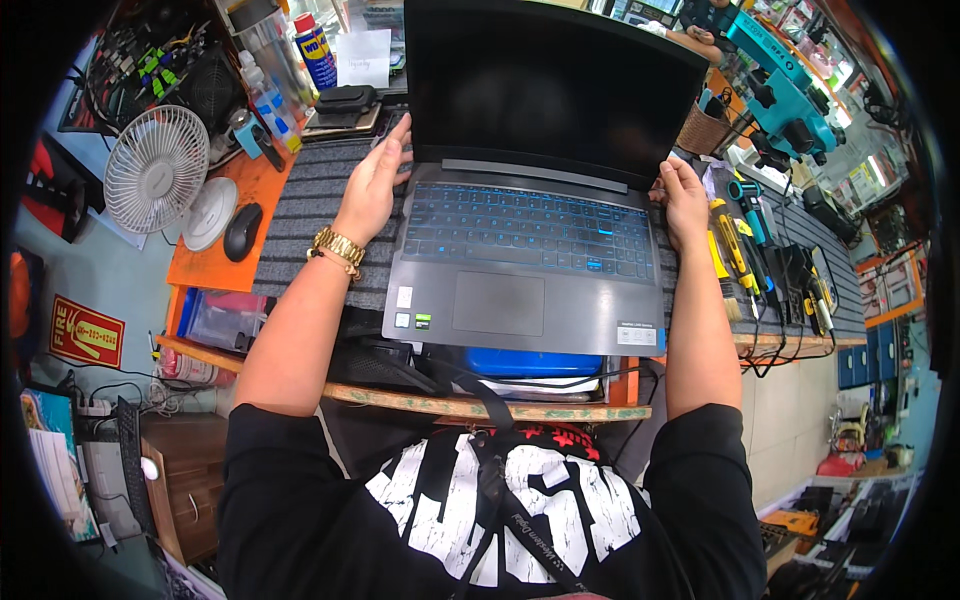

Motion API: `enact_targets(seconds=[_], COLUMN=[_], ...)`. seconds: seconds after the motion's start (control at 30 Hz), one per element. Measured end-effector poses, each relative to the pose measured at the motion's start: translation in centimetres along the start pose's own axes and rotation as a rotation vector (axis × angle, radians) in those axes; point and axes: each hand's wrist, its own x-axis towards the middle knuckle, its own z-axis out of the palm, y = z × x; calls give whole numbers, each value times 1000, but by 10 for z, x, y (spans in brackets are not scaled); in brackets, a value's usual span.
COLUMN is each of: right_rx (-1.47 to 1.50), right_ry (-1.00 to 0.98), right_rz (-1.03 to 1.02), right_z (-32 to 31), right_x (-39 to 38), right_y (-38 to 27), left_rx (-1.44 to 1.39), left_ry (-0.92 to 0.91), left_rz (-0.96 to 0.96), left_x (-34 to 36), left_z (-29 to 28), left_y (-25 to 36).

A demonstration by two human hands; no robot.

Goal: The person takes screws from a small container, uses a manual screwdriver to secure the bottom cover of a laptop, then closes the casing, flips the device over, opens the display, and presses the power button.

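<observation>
A dark grey laptop [500, 302] stands opened in front of me, its keyboard lit blue and its screen [550, 90] black. The base's front edge reaches past the mat's near edge. My left hand [375, 180] is at the laptop's left side near the hinge, fingers stretched out and lying along the edge; a gold watch and a bracelet are on that wrist. On the opposite side, my right hand [682, 200] has its fingers curled onto the right edge by the hinge. Part of those fingertips is hidden behind the laptop.
A ribbed grey mat [305, 215] covers the bench. Leftward are a white fan [157, 168], a black mouse [242, 232] and a spray can [315, 52]. Rightward lie a yellow cutter [737, 240], a brush [730, 298] and cables, below a teal microscope [785, 95]. A person [705, 25] is beyond.
</observation>
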Motion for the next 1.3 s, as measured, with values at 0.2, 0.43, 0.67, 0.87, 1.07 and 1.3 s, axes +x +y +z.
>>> enact_targets(seconds=[0.2, 0.43, 0.67, 0.87, 1.07, 1.3], right_rx=[137, 166, 173, 187, 185, 198], right_ry=[-23, -51, -60, -44, -48, -61], right_rz=[58, 76, 78, 87, 96, 92], right_z=[0, 2, 1, 2, 0, -1], right_x=[-6, -9, -8, -7, -7, -5], right_y=[-16, -24, -23, -23, -23, -20], left_rx=[-41, -19, -53, -4, -14, 30], left_ry=[11, 3, 82, 239, 240, 213], left_rz=[-26, -45, 32, 74, 91, 95], left_x=[0, 0, -1, 3, 2, -2], left_z=[-2, -5, -6, -16, -13, -11], left_y=[-4, -9, -9, -7, -10, -7])
